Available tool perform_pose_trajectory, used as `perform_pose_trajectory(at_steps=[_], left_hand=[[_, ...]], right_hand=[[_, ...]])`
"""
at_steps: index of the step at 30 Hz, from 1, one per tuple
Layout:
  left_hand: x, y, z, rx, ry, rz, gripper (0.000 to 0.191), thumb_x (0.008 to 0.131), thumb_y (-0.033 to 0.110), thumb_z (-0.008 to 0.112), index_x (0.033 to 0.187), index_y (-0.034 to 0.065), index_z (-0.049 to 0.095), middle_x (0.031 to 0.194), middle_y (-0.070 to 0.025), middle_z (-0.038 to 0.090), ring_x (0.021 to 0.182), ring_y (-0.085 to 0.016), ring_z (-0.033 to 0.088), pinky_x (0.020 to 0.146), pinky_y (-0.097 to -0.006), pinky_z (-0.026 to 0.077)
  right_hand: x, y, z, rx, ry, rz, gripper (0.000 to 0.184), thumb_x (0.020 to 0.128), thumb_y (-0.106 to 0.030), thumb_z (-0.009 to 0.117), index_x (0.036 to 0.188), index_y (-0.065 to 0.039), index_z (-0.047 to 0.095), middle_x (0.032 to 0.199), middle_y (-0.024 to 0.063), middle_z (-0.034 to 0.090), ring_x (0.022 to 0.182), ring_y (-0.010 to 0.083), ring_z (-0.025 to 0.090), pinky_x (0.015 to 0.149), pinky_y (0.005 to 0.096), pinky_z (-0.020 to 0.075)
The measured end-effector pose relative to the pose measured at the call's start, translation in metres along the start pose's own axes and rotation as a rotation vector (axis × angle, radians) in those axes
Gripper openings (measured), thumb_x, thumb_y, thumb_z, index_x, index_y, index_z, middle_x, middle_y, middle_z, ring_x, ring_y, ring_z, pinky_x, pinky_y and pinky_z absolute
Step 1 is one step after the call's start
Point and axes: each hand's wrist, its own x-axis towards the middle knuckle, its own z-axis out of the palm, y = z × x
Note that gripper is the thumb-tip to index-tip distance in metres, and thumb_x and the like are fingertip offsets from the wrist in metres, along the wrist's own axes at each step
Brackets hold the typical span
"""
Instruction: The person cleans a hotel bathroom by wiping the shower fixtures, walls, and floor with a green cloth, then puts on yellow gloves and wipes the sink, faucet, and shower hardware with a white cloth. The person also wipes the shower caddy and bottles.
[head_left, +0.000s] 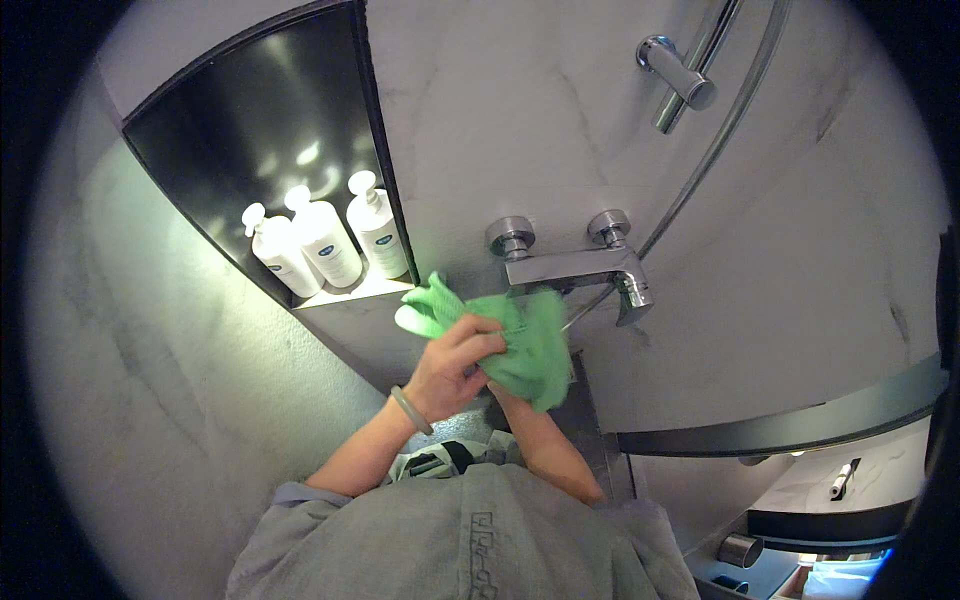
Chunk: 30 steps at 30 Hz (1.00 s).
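Note:
A green cloth (529, 352) hangs bunched between my hands, just below the chrome mixer tap (574, 266) on the marbled wall. My left hand (454, 367), with a pale bangle at the wrist, pinches the cloth with thumb and fingers. Part of the cloth sticks out to the left, towards the niche. My right hand (501, 388) is mostly hidden behind or inside the cloth; only the wrist and forearm show plainly, so its grip cannot be seen. The right part of the cloth is blurred.
Three white pump bottles (328, 244) stand in a lit black wall niche (262, 97) at the upper left. A shower hose (724, 131) and a chrome rail with its bracket (679, 75) are at the upper right. A dark-edged shelf (825, 521) lies at the lower right.

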Motion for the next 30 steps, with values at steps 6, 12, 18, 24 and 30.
perform_pose_trajectory(at_steps=[6,12,18,24,30], left_hand=[[0.000,-0.023,-0.019,0.287,0.237,-0.349,0.046,0.072,-0.012,0.066,0.116,0.0036,0.065,0.109,-0.0172,0.060,0.098,-0.038,0.062,0.089,-0.0418,0.052],[0.074,-0.038,-0.031,0.393,0.314,-0.106,0.038,0.077,-0.007,0.068,0.115,0.0025,0.068,0.117,-0.0154,0.061,0.104,-0.034,0.064,0.086,-0.0377,0.054],[0.169,-0.039,0.028,0.812,-0.382,0.220,0.032,0.084,0.011,0.071,0.113,0.0068,0.058,0.110,-0.0096,0.057,0.093,-0.031,0.068,0.075,-0.0422,0.057],[0.165,-0.033,0.007,0.702,-0.470,0.017,0.028,0.085,0.011,0.068,0.110,0.0098,0.055,0.108,-0.0113,0.054,0.086,-0.037,0.066,0.070,-0.0477,0.055],[0.127,-0.050,0.000,0.464,-0.199,-0.022,0.034,0.086,0.001,0.063,0.118,0.0055,0.054,0.119,-0.0136,0.058,0.093,-0.044,0.065,0.076,-0.0514,0.055]], right_hand=[[0.045,-0.024,-0.012,1.835,-0.249,0.435,0.051,0.102,-0.048,0.055,0.133,-0.008,0.063,0.132,0.0128,0.066,0.119,0.0320,0.063,0.107,0.0458,0.0505],[0.125,-0.051,0.000,1.595,0.080,0.286,0.050,0.101,-0.043,0.055,0.134,-0.007,0.061,0.132,0.0147,0.066,0.119,0.0339,0.063,0.107,0.0469,0.0504],[0.142,-0.036,-0.012,1.154,0.206,0.171,0.048,0.100,-0.038,0.056,0.135,-0.005,0.060,0.131,0.0165,0.066,0.118,0.0358,0.063,0.106,0.0479,0.0502],[0.142,-0.032,-0.022,0.910,0.184,0.143,0.048,0.098,-0.033,0.057,0.136,-0.003,0.059,0.131,0.0184,0.066,0.118,0.0377,0.064,0.105,0.0490,0.0500],[0.134,-0.022,-0.017,0.597,0.224,0.120,0.047,0.097,-0.028,0.057,0.137,-0.002,0.058,0.131,0.0203,0.066,0.118,0.0396,0.064,0.105,0.0501,0.0499]])
